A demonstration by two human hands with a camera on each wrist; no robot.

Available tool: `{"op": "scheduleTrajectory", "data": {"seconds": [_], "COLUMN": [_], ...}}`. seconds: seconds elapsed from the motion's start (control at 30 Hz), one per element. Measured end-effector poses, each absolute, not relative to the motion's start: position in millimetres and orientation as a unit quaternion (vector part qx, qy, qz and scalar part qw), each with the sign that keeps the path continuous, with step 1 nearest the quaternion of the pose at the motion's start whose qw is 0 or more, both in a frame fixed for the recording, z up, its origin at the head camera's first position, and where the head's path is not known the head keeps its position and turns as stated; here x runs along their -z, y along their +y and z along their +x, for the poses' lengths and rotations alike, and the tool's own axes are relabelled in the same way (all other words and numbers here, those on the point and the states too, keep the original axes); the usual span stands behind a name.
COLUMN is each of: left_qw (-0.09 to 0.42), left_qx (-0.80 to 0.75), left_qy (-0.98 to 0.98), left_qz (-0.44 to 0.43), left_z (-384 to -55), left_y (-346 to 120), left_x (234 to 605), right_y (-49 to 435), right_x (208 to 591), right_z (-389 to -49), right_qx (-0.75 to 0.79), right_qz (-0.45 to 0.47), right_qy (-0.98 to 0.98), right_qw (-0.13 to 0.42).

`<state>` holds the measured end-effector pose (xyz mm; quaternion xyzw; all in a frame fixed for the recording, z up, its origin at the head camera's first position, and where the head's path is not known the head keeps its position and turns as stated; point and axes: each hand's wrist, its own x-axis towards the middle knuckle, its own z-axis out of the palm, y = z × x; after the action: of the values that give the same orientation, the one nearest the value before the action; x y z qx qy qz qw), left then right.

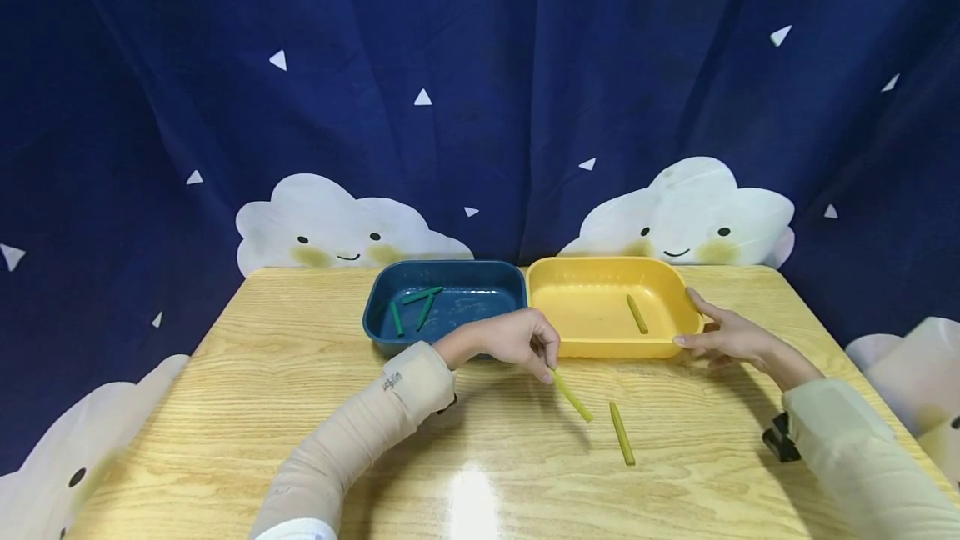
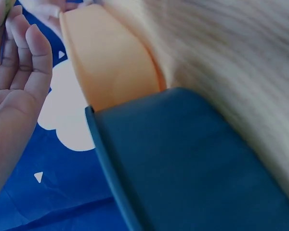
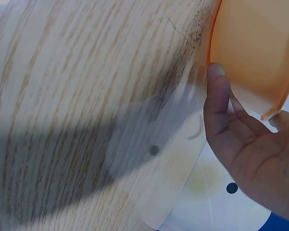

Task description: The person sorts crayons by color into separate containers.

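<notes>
My left hand (image 1: 517,342) pinches a yellow crayon (image 1: 572,397) by its upper end, in front of the yellow tray (image 1: 600,348). The crayon slants down to the right, over the table. To its right, a second yellow crayon (image 1: 622,433) lies on the wood. Inside the yellow tray lies another yellow crayon (image 1: 637,314). My right hand (image 1: 738,338) holds that tray by its right end, thumb and fingers spread along the rim; the right wrist view shows the fingers (image 3: 219,94) against the tray's outside. In the left wrist view the left hand (image 2: 19,91) is partly cut off.
A dark blue tray (image 1: 450,263) stands against the left end of the yellow one, with several green crayons (image 1: 423,296) in it. Both trays sit near the back edge of the wooden table (image 1: 285,373). Behind hangs a blue curtain (image 1: 480,40) with white clouds.
</notes>
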<state>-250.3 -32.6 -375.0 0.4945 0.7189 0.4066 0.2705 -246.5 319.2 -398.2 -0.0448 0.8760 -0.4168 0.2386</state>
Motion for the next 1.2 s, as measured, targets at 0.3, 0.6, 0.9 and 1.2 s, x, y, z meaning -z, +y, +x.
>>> {"op": "scheduleTrajectory", "data": {"seconds": [0.3, 0.6, 0.9, 1.2], "left_qw": [0.232, 0.202, 0.180, 0.163], "left_qx": [-0.448, -0.475, -0.509, -0.595], "left_qy": [0.720, 0.726, 0.713, 0.700], "left_qz": [0.476, 0.454, 0.447, 0.360], "left_z": [-263, -273, -282, -299], "left_y": [-27, -17, -9, 1], "left_x": [361, 341, 331, 336], "right_y": [321, 323, 322, 323], "right_x": [399, 401, 401, 401], "right_z": [-248, -249, -247, -247], "right_qx": [0.418, 0.421, 0.426, 0.434], "right_qz": [-0.045, -0.046, -0.048, -0.052], "right_qy": [0.876, 0.875, 0.872, 0.869], "right_qw": [0.238, 0.235, 0.236, 0.233]}}
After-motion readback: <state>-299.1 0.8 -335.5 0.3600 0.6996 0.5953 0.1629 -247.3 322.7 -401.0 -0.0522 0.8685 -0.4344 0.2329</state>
